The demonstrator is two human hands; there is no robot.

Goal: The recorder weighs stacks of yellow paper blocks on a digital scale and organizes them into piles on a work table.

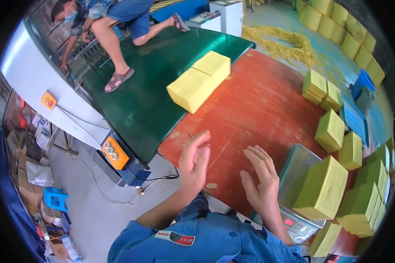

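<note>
My left hand (195, 161) is raised over the near left edge of the red-brown tabletop (250, 105), holding nothing, fingers apart from the thumb. Over the same tabletop to the right is my right hand (263, 177), open with its fingers spread. Two yellow blocks (190, 90), which look like pressed paper stacks, lie end to end where the green conveyor belt (140, 109) meets the tabletop. Nearest my right hand stands a weighing scale (289, 175) with a metal pan. A larger yellow block (322, 188) rests on it.
Several more yellow blocks (330, 130) line the tabletop's right side, beside a blue tray (354, 118). An orange button box (115, 152) is at the belt's near left corner. A person (114, 30) kneels on the belt's far end. Loose yellow strips (285, 41) lie on the floor behind.
</note>
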